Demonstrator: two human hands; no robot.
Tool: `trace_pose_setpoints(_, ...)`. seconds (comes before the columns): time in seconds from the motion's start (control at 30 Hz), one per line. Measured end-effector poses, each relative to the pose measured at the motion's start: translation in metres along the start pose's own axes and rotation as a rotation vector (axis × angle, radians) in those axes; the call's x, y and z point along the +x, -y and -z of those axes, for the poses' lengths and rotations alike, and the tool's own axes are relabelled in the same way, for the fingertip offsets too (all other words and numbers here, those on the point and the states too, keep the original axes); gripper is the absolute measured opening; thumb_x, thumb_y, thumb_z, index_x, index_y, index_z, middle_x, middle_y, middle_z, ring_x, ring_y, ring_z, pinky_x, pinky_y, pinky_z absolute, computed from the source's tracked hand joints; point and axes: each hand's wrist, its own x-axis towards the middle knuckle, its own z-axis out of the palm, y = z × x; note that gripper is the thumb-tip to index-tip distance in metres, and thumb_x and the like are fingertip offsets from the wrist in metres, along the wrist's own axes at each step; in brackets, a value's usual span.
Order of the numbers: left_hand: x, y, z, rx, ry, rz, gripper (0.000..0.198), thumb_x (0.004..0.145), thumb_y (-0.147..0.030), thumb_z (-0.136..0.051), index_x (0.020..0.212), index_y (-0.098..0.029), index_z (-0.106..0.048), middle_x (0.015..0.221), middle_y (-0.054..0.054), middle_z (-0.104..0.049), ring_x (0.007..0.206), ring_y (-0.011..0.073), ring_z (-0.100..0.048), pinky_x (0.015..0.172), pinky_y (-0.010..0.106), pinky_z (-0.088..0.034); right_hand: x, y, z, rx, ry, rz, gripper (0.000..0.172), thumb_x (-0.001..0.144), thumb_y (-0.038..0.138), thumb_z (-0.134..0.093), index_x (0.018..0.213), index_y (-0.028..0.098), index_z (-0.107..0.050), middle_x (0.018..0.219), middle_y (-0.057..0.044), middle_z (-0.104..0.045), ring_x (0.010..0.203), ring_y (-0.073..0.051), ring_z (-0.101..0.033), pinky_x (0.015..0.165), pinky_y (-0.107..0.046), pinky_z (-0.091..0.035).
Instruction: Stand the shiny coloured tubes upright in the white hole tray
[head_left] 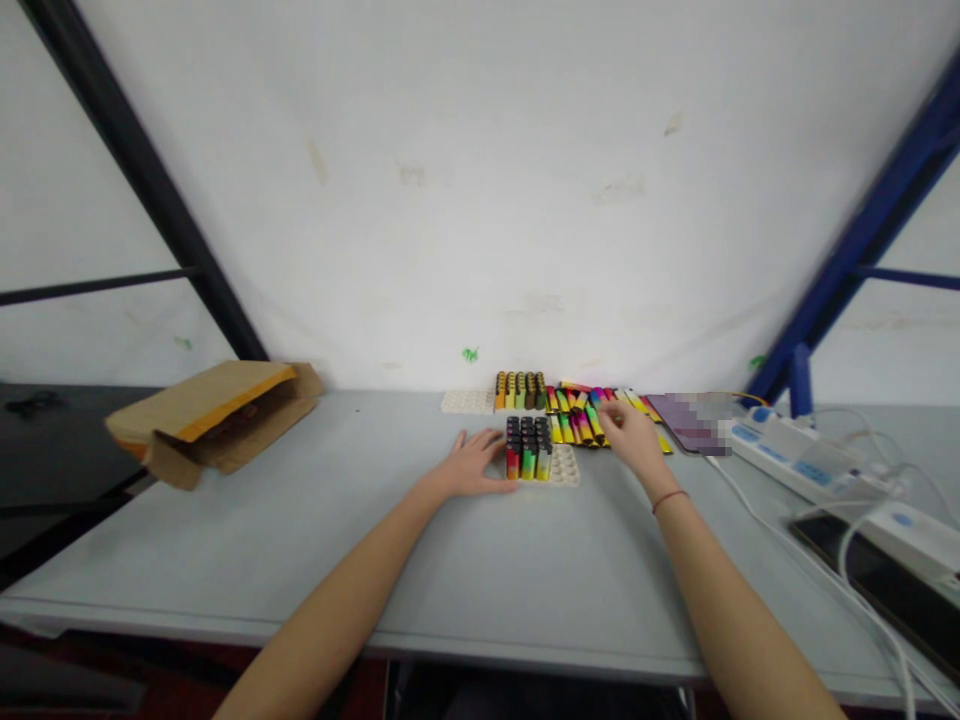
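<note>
In the head view, the left hand (474, 463) is spread wide beside the left side of upright, black-topped red, green and yellow cylinders (529, 462), which stand in a cream, round-welled tray (565, 466) toward the far edge of the grey tabletop (525, 570). The right hand (609, 416) — fingertips drawn narrow — is at a loose pile of multicoloured shiny cylinders (576, 428); I cannot tell whether it grips one. A brown paper package (206, 400) lies near the far left corner.

Black-topped lighters (529, 458), red, green and yellow, upright in rows in a pale tray (564, 466)
</note>
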Motion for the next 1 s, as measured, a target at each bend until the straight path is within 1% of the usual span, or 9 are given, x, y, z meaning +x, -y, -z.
trace_pose_setpoints(0.07, 0.0, 0.0, 0.0, 0.004, -0.001, 0.0, 0.089, 0.077, -0.074, -0.051, 0.146, -0.02, -0.029, 0.152, 0.015, -0.028, 0.14, 0.0348, -0.023, 0.11, 0.064, -0.006, 0.006, -0.02, 0.003, -0.289, -0.069, -0.097, 0.027, 0.082, 0.026, -0.05, 0.094, 0.011, -0.068, 0.092, -0.015, -0.068, 0.086, -0.026, -0.062, 0.074, -0.033, -0.043)
trace_pose_setpoints(0.13, 0.0, 0.001, 0.0, 0.005, 0.002, 0.002, 0.089, 0.078, -0.074, -0.05, 0.146, -0.02, -0.028, 0.151, 0.016, -0.028, 0.14, 0.0342, -0.023, 0.11, 0.064, -0.006, 0.008, -0.033, 0.002, -0.417, -0.035, -0.112, 0.032, 0.085, 0.03, -0.048, 0.1, 0.01, -0.069, 0.097, -0.017, -0.067, 0.09, -0.027, -0.062, 0.075, -0.034, -0.043)
trace_pose_setpoints(0.2, 0.0, 0.001, 0.0, 0.003, 0.004, 0.001, 0.09, 0.078, -0.074, -0.05, 0.146, -0.02, -0.029, 0.151, 0.016, -0.028, 0.14, 0.0344, -0.023, 0.109, 0.065, -0.006, 0.007, -0.035, -0.003, -0.491, -0.002, -0.05, 0.037, 0.087, 0.034, -0.047, 0.107, 0.011, -0.068, 0.102, -0.017, -0.067, 0.095, -0.027, -0.06, 0.08, -0.034, -0.042)
trace_pose_setpoints(0.3, 0.0, 0.0, 0.0, 0.0, 0.001, -0.003, 0.089, 0.078, -0.074, -0.051, 0.145, -0.02, -0.03, 0.152, 0.016, -0.028, 0.14, 0.0345, -0.023, 0.109, 0.066, -0.006, 0.004, -0.027, -0.013, -0.587, 0.023, 0.078, 0.04, 0.089, 0.04, -0.048, 0.116, 0.017, -0.066, 0.111, -0.014, -0.065, 0.103, -0.029, -0.054, 0.087, -0.037, -0.038)
trace_pose_setpoints(0.37, 0.0, 0.0, 0.0, -0.002, -0.001, 0.0, 0.089, 0.078, -0.074, -0.051, 0.145, -0.02, -0.031, 0.152, 0.016, -0.028, 0.14, 0.0344, -0.023, 0.109, 0.065, -0.007, 0.002, -0.021, -0.019, -0.618, 0.063, 0.116, 0.039, 0.089, 0.044, -0.047, 0.113, 0.02, -0.068, 0.111, -0.012, -0.065, 0.103, -0.029, -0.053, 0.088, -0.038, -0.036)
trace_pose_setpoints(0.47, 0.0, 0.0, 0.0, -0.004, -0.002, 0.005, 0.089, 0.077, -0.075, -0.051, 0.145, -0.021, -0.03, 0.152, 0.016, -0.028, 0.14, 0.0344, -0.023, 0.11, 0.064, -0.006, 0.001, -0.015, -0.02, -0.633, 0.1, 0.108, 0.036, 0.09, 0.042, -0.046, 0.102, 0.018, -0.07, 0.103, -0.012, -0.067, 0.099, -0.027, -0.053, 0.087, -0.037, -0.036)
trace_pose_setpoints(0.7, 0.0, 0.0, 0.001, 0.001, 0.006, 0.005, 0.091, 0.078, -0.073, -0.051, 0.146, -0.019, -0.027, 0.152, 0.017, -0.027, 0.141, 0.0336, -0.022, 0.109, 0.065, -0.007, -0.006, -0.005, -0.021, -0.655, 0.035, 0.087, 0.044, 0.086, 0.052, -0.05, 0.104, 0.017, -0.069, 0.102, -0.015, -0.063, 0.097, -0.029, -0.052, 0.081, -0.036, -0.037)
trace_pose_setpoints(0.9, 0.0, 0.0, 0.0, 0.006, 0.011, 0.011, 0.091, 0.077, -0.073, -0.051, 0.146, -0.019, -0.028, 0.152, 0.017, -0.026, 0.141, 0.0341, -0.022, 0.11, 0.064, -0.006, -0.008, 0.003, -0.027, -0.691, 0.069, 0.047, 0.028, 0.087, 0.035, -0.051, 0.092, 0.013, -0.067, 0.1, -0.016, -0.061, 0.097, -0.029, -0.053, 0.08, -0.035, -0.037)
trace_pose_setpoints(1.0, 0.0, 0.0, 0.0, 0.006, 0.006, 0.005, 0.091, 0.078, -0.074, -0.051, 0.146, -0.019, -0.028, 0.152, 0.017, -0.026, 0.141, 0.0346, -0.022, 0.11, 0.064, -0.006, -0.008, 0.005, -0.028, -0.676, 0.086, 0.028, 0.022, 0.084, 0.029, -0.053, 0.093, 0.011, -0.063, 0.099, -0.017, -0.062, 0.096, -0.028, -0.054, 0.079, -0.034, -0.038)
